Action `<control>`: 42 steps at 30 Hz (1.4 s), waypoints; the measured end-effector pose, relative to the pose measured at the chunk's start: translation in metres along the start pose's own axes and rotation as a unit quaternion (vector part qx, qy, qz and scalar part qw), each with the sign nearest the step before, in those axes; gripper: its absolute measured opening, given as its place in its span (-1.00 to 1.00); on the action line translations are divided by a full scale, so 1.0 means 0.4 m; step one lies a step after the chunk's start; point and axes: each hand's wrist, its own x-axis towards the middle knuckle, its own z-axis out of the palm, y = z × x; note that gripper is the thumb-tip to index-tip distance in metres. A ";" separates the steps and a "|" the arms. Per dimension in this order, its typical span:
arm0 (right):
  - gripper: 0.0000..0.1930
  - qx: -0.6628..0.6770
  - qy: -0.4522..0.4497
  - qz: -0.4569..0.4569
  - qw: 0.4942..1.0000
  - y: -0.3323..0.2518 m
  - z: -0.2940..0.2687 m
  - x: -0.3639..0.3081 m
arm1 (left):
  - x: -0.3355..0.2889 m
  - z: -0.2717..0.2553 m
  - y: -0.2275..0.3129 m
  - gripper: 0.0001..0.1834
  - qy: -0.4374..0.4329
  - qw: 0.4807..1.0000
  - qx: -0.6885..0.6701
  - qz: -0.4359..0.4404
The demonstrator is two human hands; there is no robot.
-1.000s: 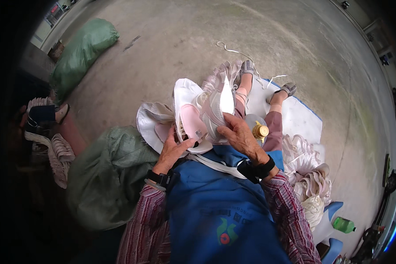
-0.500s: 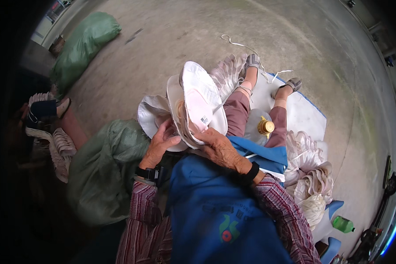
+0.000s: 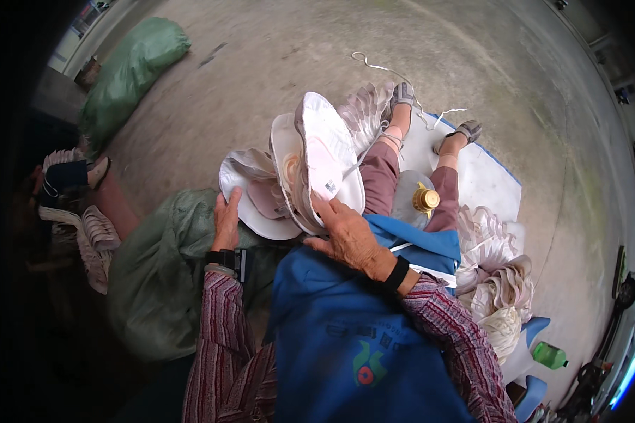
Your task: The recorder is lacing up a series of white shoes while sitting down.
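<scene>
Several white, shoe-shaped fabric pieces (image 3: 324,162), which look like shoe uppers with pale insoles, stand fanned together above my lap. My right hand (image 3: 351,236) grips the lower end of this stack, fingers over the front piece and thumb toward my lap. At the left side, one white piece (image 3: 250,187) leans away from the others, its hollow side showing. My left hand (image 3: 226,222) is closed at this piece's outer edge; its finger grip is partly hidden. A blue apron (image 3: 346,331) covers my lap beneath both hands.
A gold-capped clear container (image 3: 425,200) sits between my legs. Strung pale pieces (image 3: 490,247) lie at right, near a green bottle (image 3: 549,355). Green sacks (image 3: 166,282) rest at left, another (image 3: 137,70) farther off. A white cord (image 3: 388,69) trails across the floor.
My left hand has moved left, from the middle of the stack to the leftmost piece's outer edge. That piece now stands farther apart from the stack. My right hand stays at the stack.
</scene>
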 end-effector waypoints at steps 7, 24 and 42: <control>-0.38 -0.110 0.014 -0.086 0.990 0.017 0.048 0.020 | 0.076 0.008 0.008 -0.55 0.065 0.979 0.134 0.136; -0.77 -0.212 0.019 -0.175 0.961 0.045 0.213 0.073 | -0.102 0.113 0.211 -0.43 0.032 0.944 0.133 0.300; -0.78 -0.002 0.180 0.084 0.980 0.154 -0.277 -0.110 | 0.044 -0.011 0.249 -0.61 0.087 0.799 0.501 0.321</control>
